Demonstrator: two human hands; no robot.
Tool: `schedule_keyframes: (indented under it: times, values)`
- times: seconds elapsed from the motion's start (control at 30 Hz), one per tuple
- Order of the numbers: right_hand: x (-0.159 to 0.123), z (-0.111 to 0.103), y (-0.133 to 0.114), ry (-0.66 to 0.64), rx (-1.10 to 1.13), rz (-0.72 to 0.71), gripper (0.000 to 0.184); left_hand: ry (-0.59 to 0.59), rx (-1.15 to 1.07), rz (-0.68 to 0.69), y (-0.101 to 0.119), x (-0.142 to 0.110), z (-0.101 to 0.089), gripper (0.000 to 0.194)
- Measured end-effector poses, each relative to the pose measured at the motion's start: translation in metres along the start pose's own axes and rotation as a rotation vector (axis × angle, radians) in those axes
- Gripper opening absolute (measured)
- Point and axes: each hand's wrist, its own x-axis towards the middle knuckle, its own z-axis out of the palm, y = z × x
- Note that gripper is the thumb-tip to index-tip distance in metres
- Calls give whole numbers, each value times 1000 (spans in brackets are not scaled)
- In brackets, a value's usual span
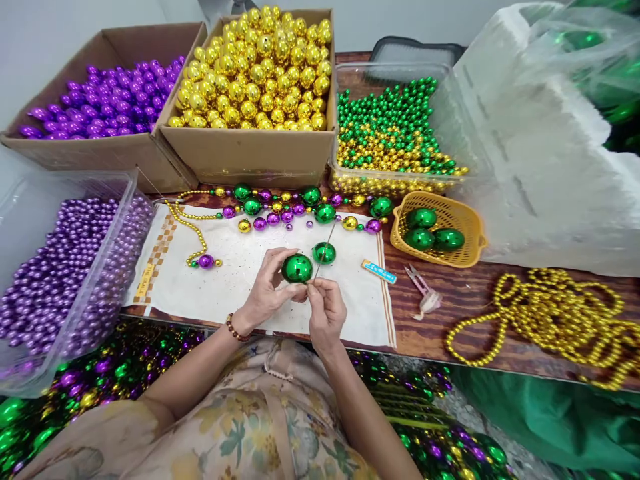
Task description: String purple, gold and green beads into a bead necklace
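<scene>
Close together — left hand (266,288) grips green ball (297,268), right hand (327,309) pinches strand (319,268).

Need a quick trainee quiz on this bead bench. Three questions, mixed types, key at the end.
1. Which hand: which of the wearer's bare hands holds the large, glossy green ball bead?
2. Count: how many large, shiny green balls show inside the yellow-orange lattice plastic basket?
3. True or false: the loose heap of glossy gold bead strands lies on the brown wood-grain table, off the white rectangular cloth.

Key
1. The left hand.
2. Three.
3. True.
</scene>
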Motion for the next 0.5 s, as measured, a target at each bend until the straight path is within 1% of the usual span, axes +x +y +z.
schedule_keyframes:
  times: [0.07, 0.13, 0.23, 0.3, 0.37, 0.5]
  values:
    - [1, 0, -2, -17, 17, 12, 15, 36, 5, -7, -3, 0, 3, 52]
    - [2, -3, -5, 1, 38, 33, 13, 53, -10, 20, -3, 0, 2, 50]
    - [2, -12, -7, 56, 29, 81, 13, 59, -23, 89, -2, 3, -4, 45]
    - [-2, -20, -5, 71, -5, 113, 13, 60, -38, 116, -1, 5, -9, 43]
    - [-9, -27, 0, 47, -43, 129, 13, 77, -59, 113, -1, 9, -15, 43]
    - [-26, -35, 11, -72, -125, 92, 10, 142, -167, 43, 0, 23, -24, 42]
